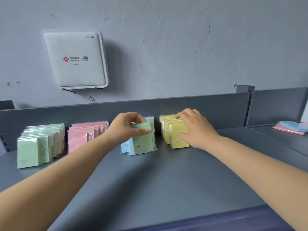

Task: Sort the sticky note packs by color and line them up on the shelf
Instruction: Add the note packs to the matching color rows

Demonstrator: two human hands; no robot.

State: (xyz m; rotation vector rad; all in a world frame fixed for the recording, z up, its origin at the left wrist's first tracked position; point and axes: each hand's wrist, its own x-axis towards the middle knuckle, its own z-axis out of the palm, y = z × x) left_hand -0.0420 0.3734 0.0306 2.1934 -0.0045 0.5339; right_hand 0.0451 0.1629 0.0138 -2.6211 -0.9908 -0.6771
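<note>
The left hand [128, 125] pinches a green pack [143, 140] standing upright, face forward, before the blue packs [124, 147]; the right hand [195, 129] clasps the upright yellow packs [180, 144] on the shelf [150, 180].

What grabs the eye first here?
A green pack pinched by the left hand stands out against the blue row at the centre of the shelf. The right hand clasps the yellow row beside it; the green row and pink row stand farther left.
</note>
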